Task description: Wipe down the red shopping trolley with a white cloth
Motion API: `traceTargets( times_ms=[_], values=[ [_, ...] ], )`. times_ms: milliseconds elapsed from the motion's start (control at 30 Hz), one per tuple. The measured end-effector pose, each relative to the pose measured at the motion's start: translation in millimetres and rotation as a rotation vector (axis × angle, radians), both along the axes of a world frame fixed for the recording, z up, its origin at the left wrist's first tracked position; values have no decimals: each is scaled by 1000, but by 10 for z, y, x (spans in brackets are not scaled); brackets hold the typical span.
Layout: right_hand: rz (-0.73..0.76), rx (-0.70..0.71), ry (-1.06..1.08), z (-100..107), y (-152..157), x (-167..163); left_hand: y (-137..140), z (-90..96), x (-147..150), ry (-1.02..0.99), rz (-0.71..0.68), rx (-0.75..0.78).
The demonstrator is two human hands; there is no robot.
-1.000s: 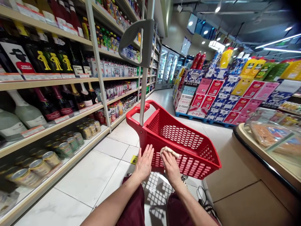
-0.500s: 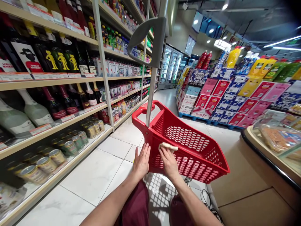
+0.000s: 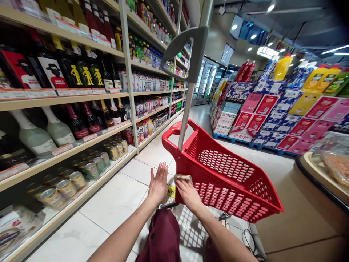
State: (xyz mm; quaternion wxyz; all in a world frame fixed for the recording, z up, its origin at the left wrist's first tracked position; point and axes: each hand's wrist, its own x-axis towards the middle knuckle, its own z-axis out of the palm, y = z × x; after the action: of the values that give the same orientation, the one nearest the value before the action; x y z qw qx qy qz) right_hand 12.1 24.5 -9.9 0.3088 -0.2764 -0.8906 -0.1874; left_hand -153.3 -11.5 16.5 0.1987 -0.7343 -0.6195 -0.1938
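A red plastic shopping basket on wheels (image 3: 231, 189) stands in front of me, its sides pierced with rows of holes. From its left end rises a metal pole with a grey loop handle (image 3: 200, 54). My right hand (image 3: 189, 194) presses a pale cloth (image 3: 183, 177) against the basket's near side, close to its left corner. Fingers stretched out, my left hand (image 3: 157, 187) hovers beside that corner and holds nothing. A yellow label (image 3: 171, 191) shows low down between my hands.
Shelves (image 3: 62, 100) with bottles and cans run along the left. Stacked drink cartons (image 3: 256, 120) stand on a blue pallet (image 3: 248, 143) beyond the basket. At right is a rounded counter (image 3: 308, 174) with packaged food. A dark cable (image 3: 248, 238) lies on the floor near its base.
My right hand has slid the cloth leftward along the basket's side to its corner. My left hand has come away from the basket. The whole view has shifted slightly.
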Motion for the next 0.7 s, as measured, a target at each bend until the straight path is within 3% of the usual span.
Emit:
traceTargets(
  times_ms=[67, 233, 367, 533, 633, 700],
  values=[
    [-30, -11, 27, 23, -7, -1, -6, -1, -43, -3, 8, -8],
    [-120, 35, 164, 322, 63, -19, 12, 44, 22, -3, 13, 4],
    [-68, 32, 113, 250, -16, 117, 13, 80, 142, 10, -33, 14],
    [-146, 18, 319, 269, 1, 358, 4, 164, 274, -19, -89, 25],
    [-104, -78, 404, 239, -62, 460, -13, 198, 371, -94, -161, 14],
    [-55, -228, 480, 204, -203, 494, -21, 200, 457, -201, -240, 2]
  ],
)
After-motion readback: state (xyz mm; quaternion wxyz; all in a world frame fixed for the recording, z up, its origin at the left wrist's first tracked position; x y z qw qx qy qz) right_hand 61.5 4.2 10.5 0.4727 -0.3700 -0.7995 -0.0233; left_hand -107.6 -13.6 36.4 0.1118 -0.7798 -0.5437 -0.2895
